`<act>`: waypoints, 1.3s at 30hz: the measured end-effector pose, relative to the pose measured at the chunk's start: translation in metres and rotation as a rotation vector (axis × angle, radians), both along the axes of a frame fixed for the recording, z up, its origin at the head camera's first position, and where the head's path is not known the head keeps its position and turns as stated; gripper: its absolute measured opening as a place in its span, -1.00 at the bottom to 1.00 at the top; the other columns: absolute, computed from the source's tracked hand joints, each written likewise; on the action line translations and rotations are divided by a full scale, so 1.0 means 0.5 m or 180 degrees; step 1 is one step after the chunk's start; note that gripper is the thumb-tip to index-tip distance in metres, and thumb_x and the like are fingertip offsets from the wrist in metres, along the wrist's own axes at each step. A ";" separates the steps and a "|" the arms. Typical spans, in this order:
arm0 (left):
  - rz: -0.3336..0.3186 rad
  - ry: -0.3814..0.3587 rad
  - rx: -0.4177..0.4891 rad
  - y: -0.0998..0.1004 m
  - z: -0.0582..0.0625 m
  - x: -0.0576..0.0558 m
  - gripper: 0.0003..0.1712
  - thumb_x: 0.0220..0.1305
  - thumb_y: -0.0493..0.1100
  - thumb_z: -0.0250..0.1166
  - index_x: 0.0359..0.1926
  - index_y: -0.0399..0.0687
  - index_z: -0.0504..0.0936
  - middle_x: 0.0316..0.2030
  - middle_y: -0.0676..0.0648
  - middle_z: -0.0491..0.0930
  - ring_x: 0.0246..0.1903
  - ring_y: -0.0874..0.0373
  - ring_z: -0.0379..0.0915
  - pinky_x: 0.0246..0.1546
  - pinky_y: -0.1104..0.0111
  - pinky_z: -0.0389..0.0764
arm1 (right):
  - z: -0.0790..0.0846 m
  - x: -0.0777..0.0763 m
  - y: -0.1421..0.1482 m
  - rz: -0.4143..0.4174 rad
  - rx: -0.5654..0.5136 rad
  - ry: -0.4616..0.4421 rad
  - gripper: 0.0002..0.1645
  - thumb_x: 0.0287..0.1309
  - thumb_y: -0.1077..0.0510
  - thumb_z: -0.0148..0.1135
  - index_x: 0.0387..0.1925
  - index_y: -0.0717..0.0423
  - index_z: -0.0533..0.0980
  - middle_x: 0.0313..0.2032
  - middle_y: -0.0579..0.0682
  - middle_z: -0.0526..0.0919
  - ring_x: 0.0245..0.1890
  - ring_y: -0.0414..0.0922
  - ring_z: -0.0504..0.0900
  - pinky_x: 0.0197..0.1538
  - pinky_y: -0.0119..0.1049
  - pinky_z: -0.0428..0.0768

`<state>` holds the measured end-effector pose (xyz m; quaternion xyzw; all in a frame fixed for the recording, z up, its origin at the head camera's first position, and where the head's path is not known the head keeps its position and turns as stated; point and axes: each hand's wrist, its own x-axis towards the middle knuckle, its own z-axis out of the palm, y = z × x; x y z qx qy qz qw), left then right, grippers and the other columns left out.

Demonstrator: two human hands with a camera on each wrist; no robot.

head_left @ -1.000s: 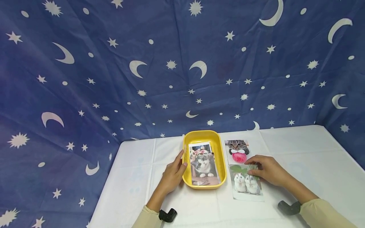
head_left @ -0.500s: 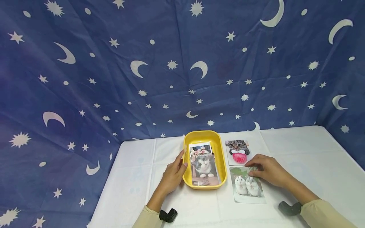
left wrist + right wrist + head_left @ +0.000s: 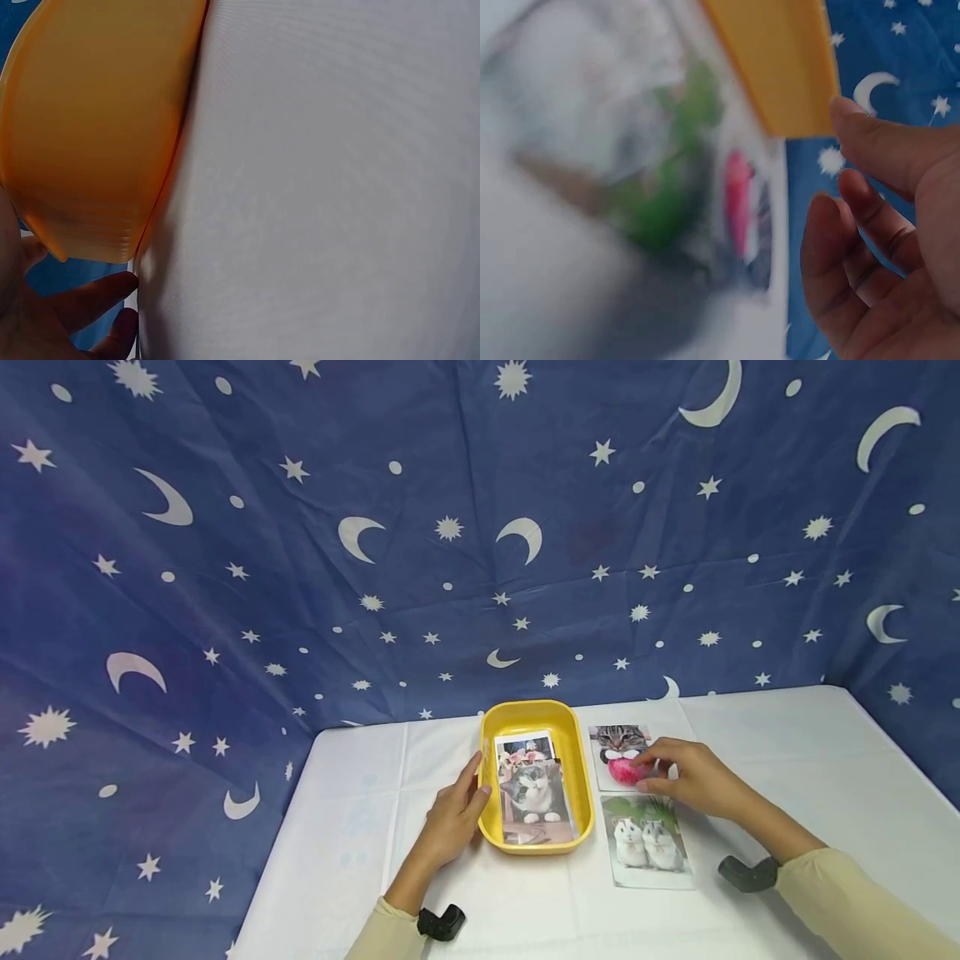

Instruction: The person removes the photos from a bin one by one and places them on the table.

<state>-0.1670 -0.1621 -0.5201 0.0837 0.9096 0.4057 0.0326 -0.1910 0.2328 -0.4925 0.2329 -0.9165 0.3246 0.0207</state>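
Right hand [image 3: 686, 774]: fingers loosely bent, holding nothing, over the ball photo [image 3: 618, 739], head view's lower right; hamster photo [image 3: 647, 845] just below. Left hand [image 3: 452, 814]: straight fingers against the tray [image 3: 529, 718], lower centre; only the head view shows its photos [image 3: 534, 806].

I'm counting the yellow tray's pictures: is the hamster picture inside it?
No, the hamster picture lies on the white tablecloth, to the right of the yellow tray.

blue backdrop [image 3: 465, 560]: white moons [image 3: 531, 533], stars [image 3: 512, 380] | white tablecloth [image 3: 780, 752]: faint creases | even light
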 end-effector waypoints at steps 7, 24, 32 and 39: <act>0.0005 0.0016 0.0022 -0.003 0.001 -0.009 -0.33 0.58 0.20 0.00 0.60 0.52 0.05 0.38 -0.16 0.48 0.40 -0.16 0.37 0.30 -0.26 0.37 | 0.075 -0.074 -0.098 0.0350 -0.0187 -0.0295 -0.62 0.09 0.10 0.56 -0.03 0.03 0.71 -0.31 -0.19 0.66 -0.30 -0.20 0.56 -0.21 -0.34 0.60; -0.0005 -0.0008 0.0028 -0.006 -0.004 -0.012 -0.33 0.57 0.21 0.01 0.60 0.50 0.07 0.36 -0.11 0.51 0.38 -0.11 0.39 0.30 -0.22 0.39 | 0.070 -0.218 -0.328 0.1097 0.0154 -0.1390 -0.68 0.17 0.02 0.50 -0.10 0.11 0.75 -0.31 -0.12 0.75 -0.38 -0.21 0.60 -0.24 -0.34 0.60; -0.0001 -0.0018 0.0008 -0.006 -0.004 -0.005 -0.33 0.57 0.23 0.00 0.59 0.55 0.05 0.38 -0.13 0.48 0.39 -0.11 0.38 0.30 -0.21 0.40 | 0.023 -0.215 -0.368 0.1106 0.0488 -0.1438 -0.82 0.12 0.15 0.52 -0.22 0.09 0.78 -0.36 -0.14 0.80 -0.42 -0.30 0.55 -0.28 -0.44 0.54; -0.0009 -0.0017 -0.0028 -0.006 -0.006 -0.003 -0.32 0.56 0.28 -0.03 0.60 0.52 0.05 0.38 -0.16 0.48 0.39 -0.14 0.38 0.27 -0.24 0.40 | 0.011 -0.208 -0.372 0.1050 0.0486 -0.1558 -0.89 0.10 0.20 0.53 -0.29 0.06 0.77 -0.41 -0.17 0.74 -0.43 -0.27 0.53 -0.30 -0.43 0.52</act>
